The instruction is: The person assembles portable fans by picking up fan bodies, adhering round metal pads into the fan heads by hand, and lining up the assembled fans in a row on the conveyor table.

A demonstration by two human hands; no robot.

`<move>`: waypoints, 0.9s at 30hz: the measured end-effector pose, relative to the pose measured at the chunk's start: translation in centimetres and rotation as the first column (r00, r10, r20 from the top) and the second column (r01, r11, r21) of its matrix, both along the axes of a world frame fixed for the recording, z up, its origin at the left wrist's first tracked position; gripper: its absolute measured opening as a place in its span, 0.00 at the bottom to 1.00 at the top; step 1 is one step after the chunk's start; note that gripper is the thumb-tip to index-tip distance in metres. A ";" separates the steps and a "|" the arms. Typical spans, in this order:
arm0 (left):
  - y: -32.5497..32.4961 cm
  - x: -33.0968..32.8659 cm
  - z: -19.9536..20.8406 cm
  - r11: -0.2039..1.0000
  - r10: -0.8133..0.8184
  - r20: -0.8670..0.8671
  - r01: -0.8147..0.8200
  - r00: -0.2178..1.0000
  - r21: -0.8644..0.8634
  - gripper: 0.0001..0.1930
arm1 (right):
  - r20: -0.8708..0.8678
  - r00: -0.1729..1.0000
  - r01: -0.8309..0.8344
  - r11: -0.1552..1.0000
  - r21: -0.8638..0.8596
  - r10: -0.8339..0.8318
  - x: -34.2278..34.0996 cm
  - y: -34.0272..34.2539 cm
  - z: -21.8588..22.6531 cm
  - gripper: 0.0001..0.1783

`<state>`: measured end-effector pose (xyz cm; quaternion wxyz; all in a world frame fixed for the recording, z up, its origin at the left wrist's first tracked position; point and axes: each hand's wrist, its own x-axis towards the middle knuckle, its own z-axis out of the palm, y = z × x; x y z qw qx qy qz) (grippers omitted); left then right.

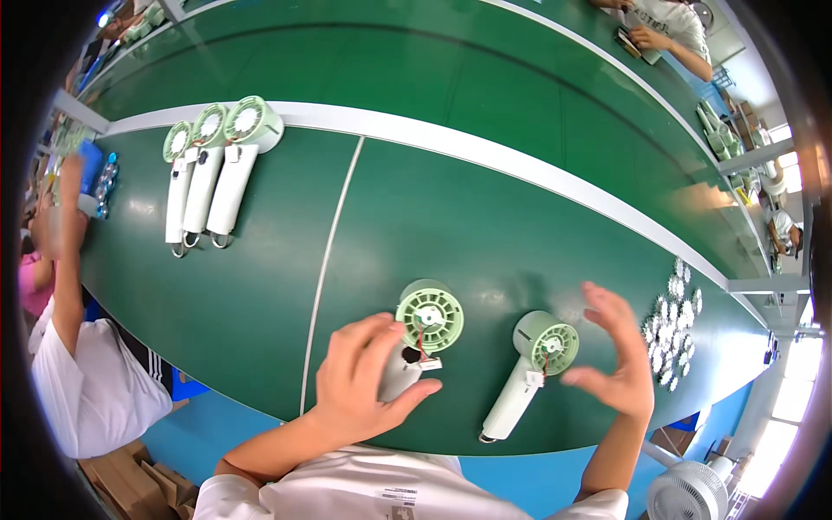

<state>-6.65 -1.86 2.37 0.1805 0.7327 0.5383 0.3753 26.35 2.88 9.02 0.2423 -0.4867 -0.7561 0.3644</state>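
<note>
Left hand (360,381) fingers grip green-headed handheld fan (422,334).

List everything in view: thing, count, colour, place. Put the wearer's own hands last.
Held fan: one, pale green head, white handle, at the near belt edge in the left hand.
Free fan: one, same colours, lying right of it.
Row of fans: three, green and white, far left on the belt.
Fan blades: a pile, count unclear, white, at the right.
Belt: one, dark green with white lines.
Co-workers: one at the left edge, one top right.
Left hand: grips the held fan's handle.
Right hand: open, empty, beside the free fan.
</note>
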 end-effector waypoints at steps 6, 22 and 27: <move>0.7 1.3 -2.1 0.984 -0.054 0.161 0.025 0.986 0.177 0.28 | 0.024 1.000 -0.016 0.992 0.124 0.013 -7.8 2.1 0.9 0.19; 0.3 1.1 -2.6 0.978 -0.024 0.074 0.008 0.997 0.207 0.20 | 0.453 0.793 -0.566 0.768 0.300 0.408 -13.7 6.3 -0.1 0.15; 0.3 1.3 -2.1 0.978 0.050 -0.076 -0.034 0.996 0.206 0.17 | 0.325 0.848 -0.496 0.844 0.203 0.420 -13.9 6.7 -0.2 0.10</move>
